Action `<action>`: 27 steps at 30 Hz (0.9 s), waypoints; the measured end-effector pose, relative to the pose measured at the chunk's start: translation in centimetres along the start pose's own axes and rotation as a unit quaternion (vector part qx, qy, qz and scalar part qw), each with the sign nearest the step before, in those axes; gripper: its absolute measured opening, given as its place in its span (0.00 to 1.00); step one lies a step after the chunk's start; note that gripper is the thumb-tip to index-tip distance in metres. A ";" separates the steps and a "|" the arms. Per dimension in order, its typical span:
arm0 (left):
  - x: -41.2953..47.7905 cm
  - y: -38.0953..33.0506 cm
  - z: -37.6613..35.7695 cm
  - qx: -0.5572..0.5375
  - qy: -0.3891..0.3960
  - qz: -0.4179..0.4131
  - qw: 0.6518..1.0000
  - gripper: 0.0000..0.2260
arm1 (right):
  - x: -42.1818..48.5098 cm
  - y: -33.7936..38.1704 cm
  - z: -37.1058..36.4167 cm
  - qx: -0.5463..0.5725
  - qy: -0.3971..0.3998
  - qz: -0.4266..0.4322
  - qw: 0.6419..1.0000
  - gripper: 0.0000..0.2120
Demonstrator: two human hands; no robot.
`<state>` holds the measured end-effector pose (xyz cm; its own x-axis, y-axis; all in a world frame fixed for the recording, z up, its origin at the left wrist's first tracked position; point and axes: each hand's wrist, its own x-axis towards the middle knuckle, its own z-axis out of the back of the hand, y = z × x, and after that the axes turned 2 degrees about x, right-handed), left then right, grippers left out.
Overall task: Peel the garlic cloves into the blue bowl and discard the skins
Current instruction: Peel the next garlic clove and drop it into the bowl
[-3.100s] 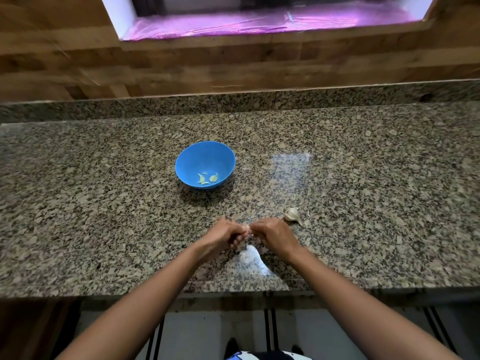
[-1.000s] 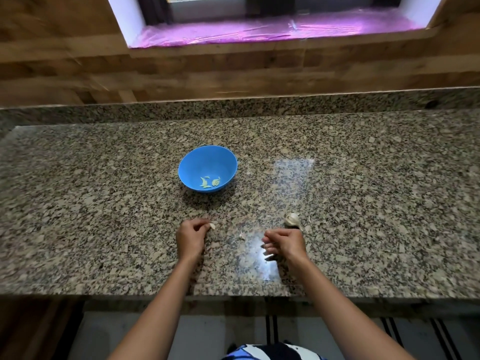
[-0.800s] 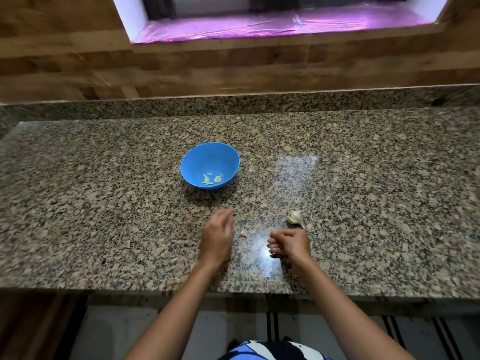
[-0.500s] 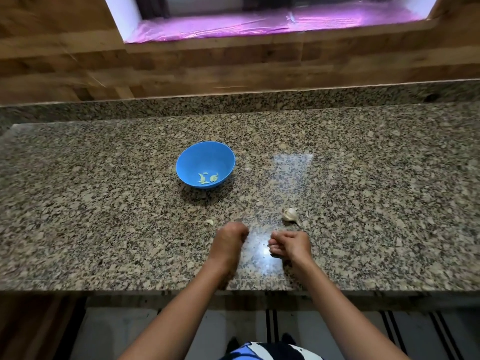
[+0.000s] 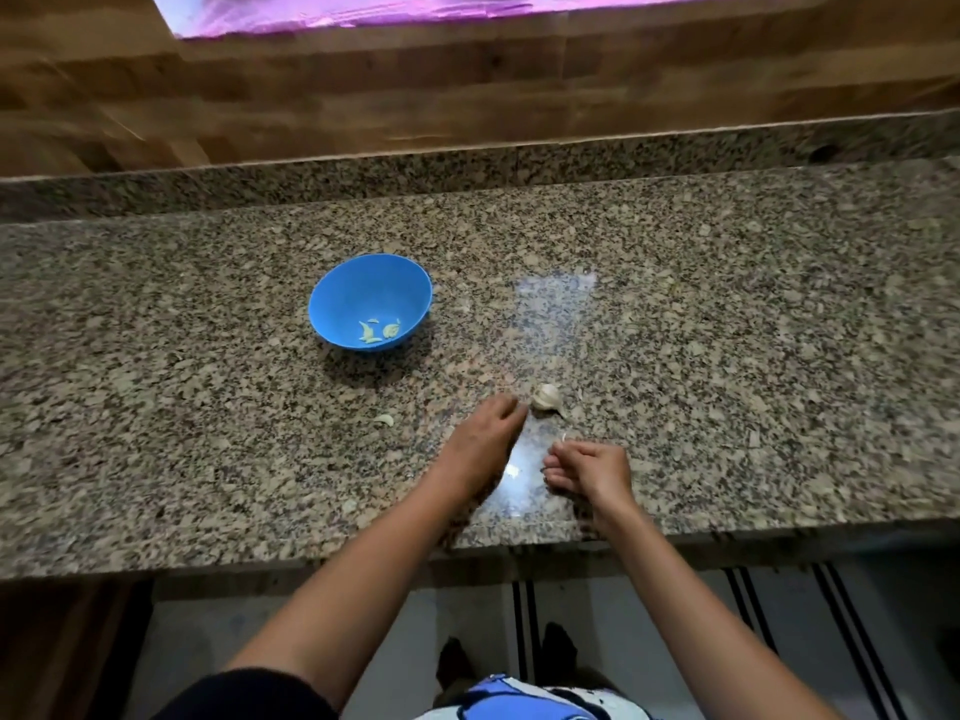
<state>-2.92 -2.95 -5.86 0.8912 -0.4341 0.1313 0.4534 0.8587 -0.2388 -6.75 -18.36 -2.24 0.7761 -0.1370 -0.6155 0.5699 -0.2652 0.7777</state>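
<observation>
- The left hand (image 5: pixel 488 433) has moved right since half a second ago. Its fingers are now straight and hold nothing, with the tips just beside the garlic head (image 5: pixel 546 397).
- The right hand (image 5: pixel 592 470) stays curled near the front edge of the worktop (image 5: pixel 753 356), pinching a white bit of skin (image 5: pixel 563 437).
- The loose clove (image 5: pixel 384 419) still lies left of the hands.
- The blue bowl (image 5: pixel 370 283), further back, holds peeled cloves (image 5: pixel 376 331).

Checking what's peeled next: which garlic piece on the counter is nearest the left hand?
The unpeeled garlic cluster, right by the left hand; the small loose piece lies farther left.
</observation>
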 end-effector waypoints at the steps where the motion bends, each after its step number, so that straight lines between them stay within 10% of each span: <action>1: -1.0 0.1 0.3 0.002 -0.009 -0.038 0.999 0.18 | 0.0 -0.1 -0.3 0.000 0.001 0.001 1.000 0.07; 8: -7.1 2.7 2.1 0.085 0.006 -0.080 0.993 0.05 | -0.6 -1.7 -4.1 -0.028 0.033 -0.006 0.999 0.07; 13: -9.0 3.0 5.0 -0.105 -0.016 0.298 0.949 0.05 | -1.4 -1.8 -7.4 -0.049 0.081 -0.005 0.995 0.06; 16: -12.3 5.6 7.3 -0.519 -0.216 0.527 0.637 0.05 | -3.2 -2.4 -11.2 -0.120 0.179 0.028 0.976 0.05; 18: -16.7 7.0 8.9 -0.653 -0.345 0.538 0.407 0.05 | -5.1 -3.7 -14.6 -0.157 0.268 0.008 0.951 0.05; 20: -21.9 7.7 10.1 -0.682 -0.446 0.518 0.258 0.13 | -7.2 -6.0 -18.4 -0.182 0.338 -0.029 0.923 0.04; 27: -40.6 4.8 11.3 -0.595 -0.639 0.485 0.050 0.07 | -18.4 -17.6 -28.1 -0.342 0.518 -0.100 0.777 0.10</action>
<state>-37.02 21.89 -1.44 0.1168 0.6798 -0.7241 0.5599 -0.6472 -0.5173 -23.48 15.68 -1.04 0.2514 0.7784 -0.5753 0.4417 0.4366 0.7838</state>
